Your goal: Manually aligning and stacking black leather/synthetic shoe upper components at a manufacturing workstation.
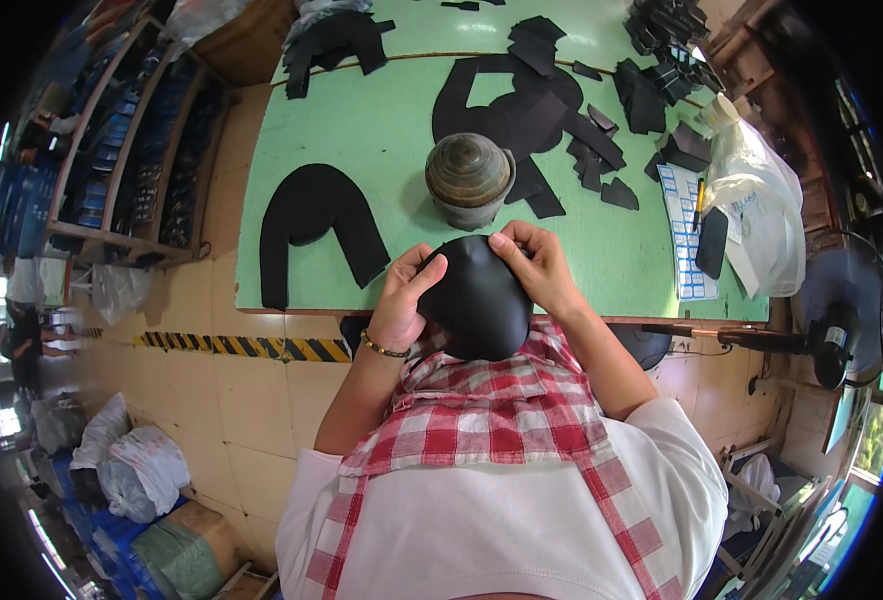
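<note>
In the head view, the smooth, black, rounded piece of leather-like sheet [476,305] lies between the 2 hands, in front of the red-and-white checked cloth apron [481,415] and at the near edge of the pale green flat-topped table [401,125]. Its long axis (only slightly longer than its width, as the outline is so round) runs roughly from the table toward the body. Just beyond its far edge stands the grey, round, dome-topped pot [469,175]; the right hand is nearer to it than the left.

The left hand [401,300] grips the piece's upper left side, its thumb laid on the black surface and its other fingers curled close. The right hand [543,265] pinches the upper right edge, thumb on top; how its fingers sit underneath is hidden. The hands are apart from each other, each clamped on that 1 piece, so neither is spread wide. Whether the piece also rests on the table edge, I cannot tell.

Left of the pot lies 1 flat, black, arch-shaped piece [311,195]; beyond the pot, a loose heap of flat black cut pieces [526,115].
</note>
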The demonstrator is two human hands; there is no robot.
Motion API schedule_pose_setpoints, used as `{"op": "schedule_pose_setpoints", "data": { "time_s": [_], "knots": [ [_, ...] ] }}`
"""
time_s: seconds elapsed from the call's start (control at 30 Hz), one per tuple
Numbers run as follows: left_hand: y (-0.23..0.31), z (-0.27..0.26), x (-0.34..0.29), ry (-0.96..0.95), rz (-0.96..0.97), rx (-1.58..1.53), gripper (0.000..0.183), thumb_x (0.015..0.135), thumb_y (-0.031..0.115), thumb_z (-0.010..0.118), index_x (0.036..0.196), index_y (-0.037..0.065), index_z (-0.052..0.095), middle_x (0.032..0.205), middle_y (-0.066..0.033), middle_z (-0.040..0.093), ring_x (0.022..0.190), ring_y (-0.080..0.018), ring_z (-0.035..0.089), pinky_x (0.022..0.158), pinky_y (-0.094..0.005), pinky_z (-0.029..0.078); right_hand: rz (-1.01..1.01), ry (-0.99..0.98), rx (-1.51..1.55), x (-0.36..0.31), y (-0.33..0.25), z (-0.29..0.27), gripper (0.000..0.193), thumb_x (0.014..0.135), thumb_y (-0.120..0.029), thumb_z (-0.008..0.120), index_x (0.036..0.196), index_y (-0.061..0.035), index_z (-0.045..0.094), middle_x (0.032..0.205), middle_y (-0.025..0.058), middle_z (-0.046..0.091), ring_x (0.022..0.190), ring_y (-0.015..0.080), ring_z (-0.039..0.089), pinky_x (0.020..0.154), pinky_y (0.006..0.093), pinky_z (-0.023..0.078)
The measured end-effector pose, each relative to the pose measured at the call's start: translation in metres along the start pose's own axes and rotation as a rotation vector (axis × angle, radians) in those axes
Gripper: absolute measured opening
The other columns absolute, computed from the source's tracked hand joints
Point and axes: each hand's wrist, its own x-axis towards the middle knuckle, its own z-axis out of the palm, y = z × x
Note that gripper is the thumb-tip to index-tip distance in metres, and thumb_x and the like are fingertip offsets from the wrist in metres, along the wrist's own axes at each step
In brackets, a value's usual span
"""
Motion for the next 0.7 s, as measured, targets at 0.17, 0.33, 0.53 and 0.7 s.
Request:
{"op": "schedule_pose_setpoints", "data": {
  "time_s": [0.17, 0.33, 0.53, 0.7],
  "knots": [
    [0.009, -0.006, -0.002, 0.024, 0.090, 0.117, 0.012, 0.091, 0.011, 0.061, 0.079, 0.008, 0.057, 0.077, 0.0056, 0.059, 0.071, -0.0012, 0.052, 0.067, -0.0173, 0.041, -0.003, -0.057, -0.061, 0.005, -0.017, 0.004, 0.028, 0.093, -0.024, 0.059, 0.079, 0.0002, 0.059, 0.066, -0.0048, 0.053, 0.062, 0.0024, 0.044, 0.053, 0.0213, 0.036],
    [0.058, -0.005, -0.010, 0.209, 0.404, 0.393, 0.013, 0.089, 0.011, 0.063, 0.079, 0.006, 0.057, 0.077, 0.0061, 0.056, 0.072, 0.0001, 0.047, 0.066, -0.0168, 0.038, -0.031, -0.308, -0.095, 0.010, -0.062, 0.005, 0.024, 0.094, -0.020, 0.058, 0.094, 0.0035, 0.061, 0.080, -0.0020, 0.058, 0.076, 0.0037, 0.050, 0.066, 0.0215, 0.042],
    [0.088, -0.002, -0.015, 0.231, 0.437, 0.360, 0.012, 0.091, 0.015, 0.061, 0.086, 0.004, 0.059, 0.079, 0.0051, 0.057, 0.074, -0.0012, 0.050, 0.069, -0.0175, 0.040, -0.035, -0.356, -0.169, 0.047, -0.065, 0.007, 0.022, 0.095, -0.017, 0.056, 0.100, 0.0039, 0.060, 0.083, -0.0018, 0.060, 0.077, 0.0032, 0.051, 0.069, 0.0201, 0.043],
    [0.099, -0.012, -0.014, 0.204, 0.453, 0.270, 0.012, 0.092, 0.015, 0.059, 0.094, 0.004, 0.060, 0.084, 0.0036, 0.060, 0.078, -0.0021, 0.052, 0.073, -0.0178, 0.042, 0.141, -0.414, 0.010, 0.059, -0.070, 0.015, 0.020, 0.095, -0.018, 0.056, 0.100, 0.0002, 0.061, 0.084, -0.0039, 0.059, 0.075, 0.0014, 0.050, 0.068, 0.0181, 0.042]
  ]
}}
